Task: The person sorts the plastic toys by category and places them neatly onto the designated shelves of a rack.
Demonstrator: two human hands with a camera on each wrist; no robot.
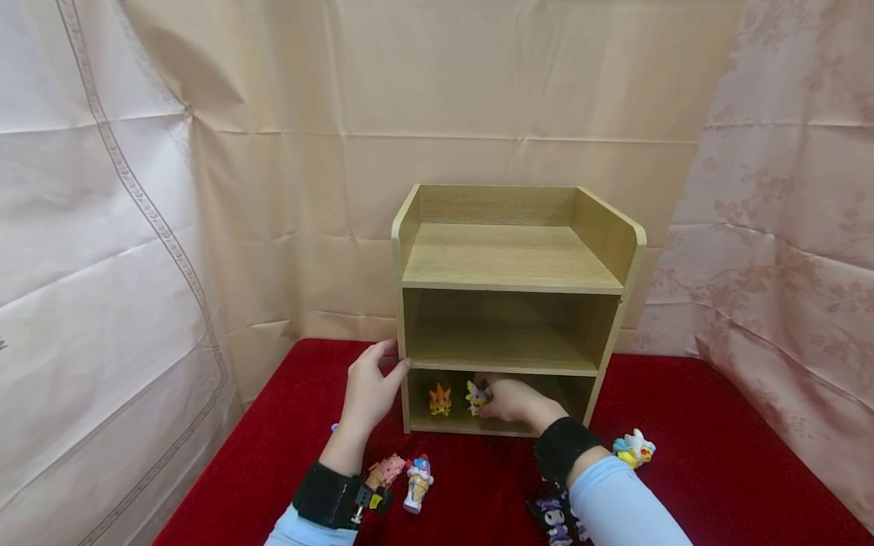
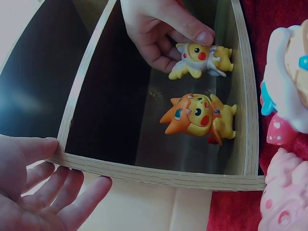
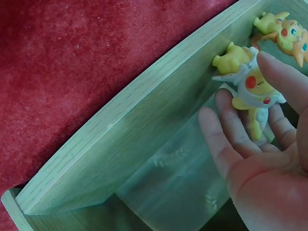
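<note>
Beige drape behind; red cloth under a three-tier wooden shelf. My right hand, inside the bottom compartment, pinches the pale-hooded Pikachu figurine between thumb and fingers; figurine upright, just right of the orange-hooded Pikachu figurine. My left hand, fingers spread, touches the shelf's left side panel. Ice-cream-cone figurine and pink figurine lie on the cloth in front.
</note>
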